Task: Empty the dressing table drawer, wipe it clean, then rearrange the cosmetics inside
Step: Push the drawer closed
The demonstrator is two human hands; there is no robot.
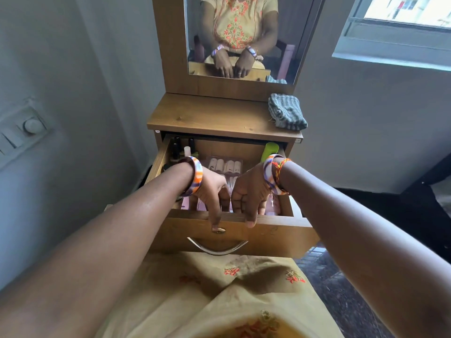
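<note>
The wooden drawer of the dressing table stands pulled out toward me. My left hand and my right hand both grip the top edge of the drawer front, fingers inside and thumbs on the outer face. Inside lie several cosmetics: dark nail polish bottles at the back left, a clear pack of tubes in the middle, a green bottle at the back right and a pink bottle under my right hand. A folded grey striped cloth rests on the tabletop's right end.
The tabletop carries only the cloth; a mirror rises behind it. A curved metal handle hangs on the drawer front. A wall with a switch panel is on the left, a window on the upper right. My lap lies below the drawer.
</note>
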